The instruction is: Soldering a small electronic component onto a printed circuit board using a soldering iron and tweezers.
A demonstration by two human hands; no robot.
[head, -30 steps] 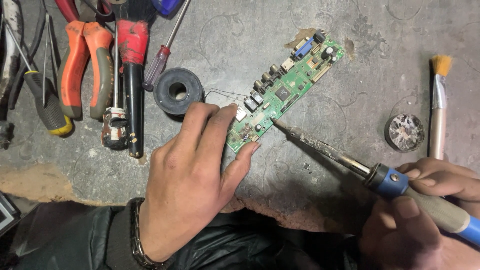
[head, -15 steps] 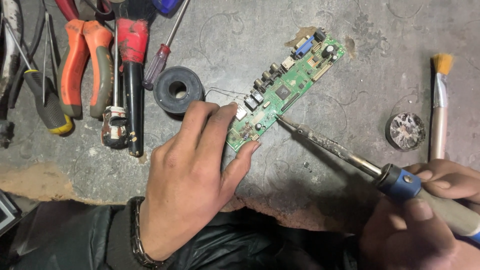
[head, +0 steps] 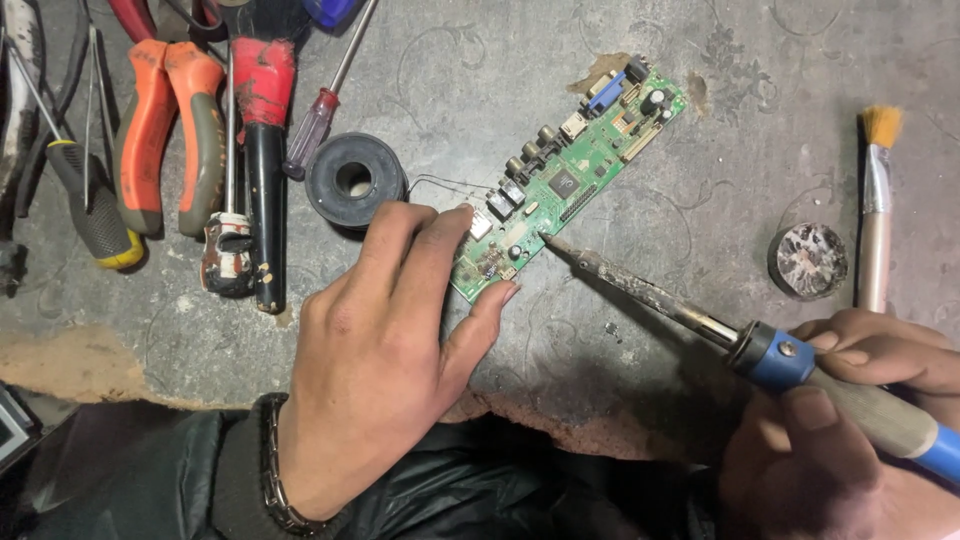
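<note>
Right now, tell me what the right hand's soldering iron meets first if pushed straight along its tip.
The right hand aims the soldering iron up-left; its tip already meets the green circuit board.

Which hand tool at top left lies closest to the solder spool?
The screwdriver with the clear red handle: its handle end lies just left of the black solder spool. The orange-handled pliers and yellow-tipped black-handled tool lie farther left.
</note>
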